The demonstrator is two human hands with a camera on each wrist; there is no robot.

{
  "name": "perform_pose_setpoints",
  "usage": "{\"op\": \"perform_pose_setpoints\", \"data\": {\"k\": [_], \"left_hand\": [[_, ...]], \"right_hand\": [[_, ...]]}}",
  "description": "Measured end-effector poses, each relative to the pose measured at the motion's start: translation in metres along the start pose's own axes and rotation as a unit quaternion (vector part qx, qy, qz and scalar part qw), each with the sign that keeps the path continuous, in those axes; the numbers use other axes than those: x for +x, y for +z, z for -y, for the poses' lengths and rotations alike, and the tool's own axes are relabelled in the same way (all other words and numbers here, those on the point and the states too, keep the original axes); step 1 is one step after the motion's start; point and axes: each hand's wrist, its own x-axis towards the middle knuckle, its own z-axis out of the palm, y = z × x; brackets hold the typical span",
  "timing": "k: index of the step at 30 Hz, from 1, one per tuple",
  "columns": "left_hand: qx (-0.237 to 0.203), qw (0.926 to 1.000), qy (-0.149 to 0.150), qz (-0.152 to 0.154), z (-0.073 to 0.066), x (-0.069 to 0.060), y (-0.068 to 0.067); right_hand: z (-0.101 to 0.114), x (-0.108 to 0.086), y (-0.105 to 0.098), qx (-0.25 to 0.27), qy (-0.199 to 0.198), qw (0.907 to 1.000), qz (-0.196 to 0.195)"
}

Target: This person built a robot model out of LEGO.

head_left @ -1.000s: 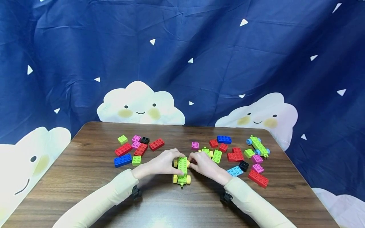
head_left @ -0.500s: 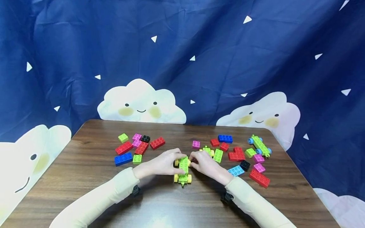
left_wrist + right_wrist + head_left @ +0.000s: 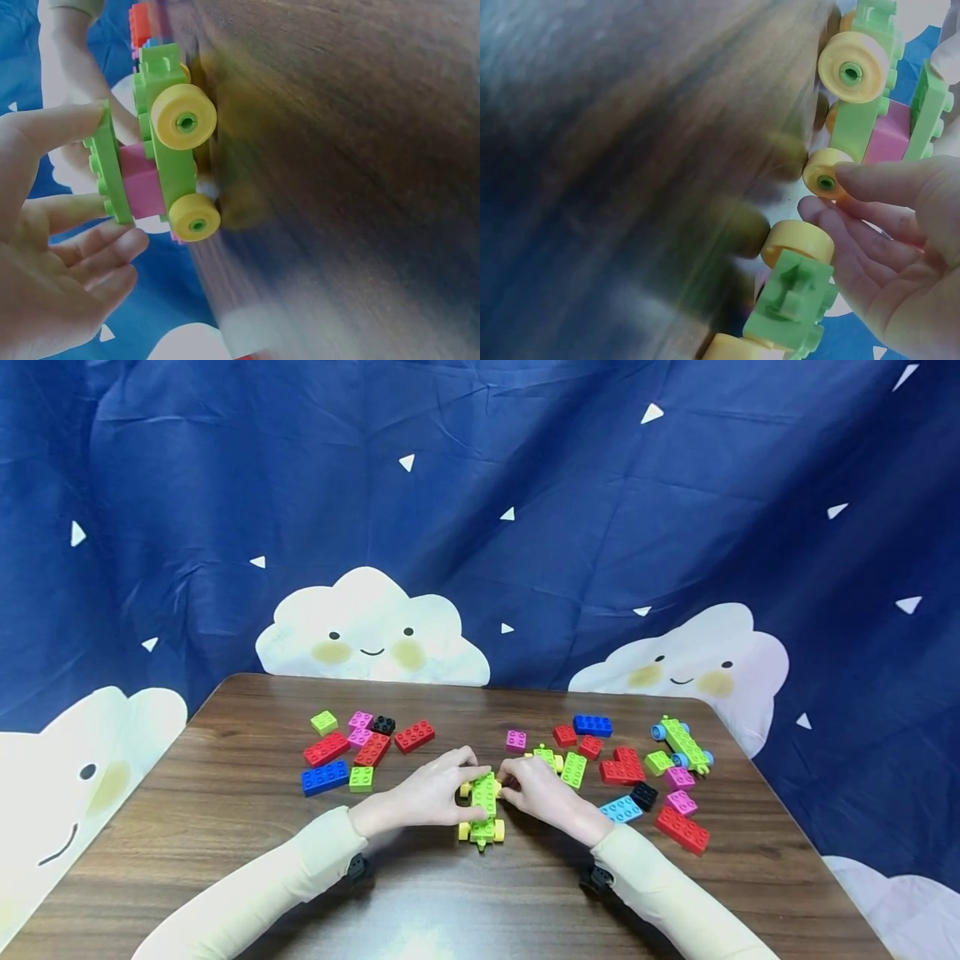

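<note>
A green wheeled base (image 3: pixel 174 169) with yellow wheels stands on the table in front of the person. On it sits a pink brick (image 3: pixel 142 180), topped by a long green brick (image 3: pixel 483 793). The left hand (image 3: pixel 427 792) grips this top brick between thumb and fingers at its two ends. From the right side, the right hand (image 3: pixel 546 797) pinches a far-end yellow wheel (image 3: pixel 826 174), thumb against its face. Close to the right fingers is a second green base (image 3: pixel 787 296) with yellow wheels, partly hidden by that hand in the head view.
Left on the table (image 3: pixel 420 893) lie loose bricks, among them a blue brick (image 3: pixel 325 778) and a red brick (image 3: pixel 415 737). To the right are several more, including a light blue brick (image 3: pixel 621 810), a long red brick (image 3: pixel 682 829) and a blue-wheeled green base (image 3: pixel 682 743).
The head view has shifted slightly. Both hands keep their hold on the wheeled build, and the left hand's fingers have moved only a little.
</note>
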Motion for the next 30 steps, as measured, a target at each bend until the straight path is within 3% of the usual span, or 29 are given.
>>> {"op": "perform_pose_setpoints", "data": {"k": [10, 21, 30], "left_hand": [[-0.062, 0.9969, -0.035, -0.034, 0.0040, -0.0032, 0.0039], [-0.050, 0.9983, -0.026, 0.012, 0.0037, -0.0044, -0.0004], [-0.076, 0.9963, -0.038, 0.014, 0.0089, -0.0040, -0.0014]], "right_hand": [[0.0000, -0.0010, -0.0014, 0.004, -0.005, 1.0000, -0.003], [0.0001, -0.0009, -0.0022, 0.010, -0.001, 0.9999, -0.003], [-0.0007, -0.0010, -0.0019, 0.019, 0.009, 0.9998, 0.002]]}}
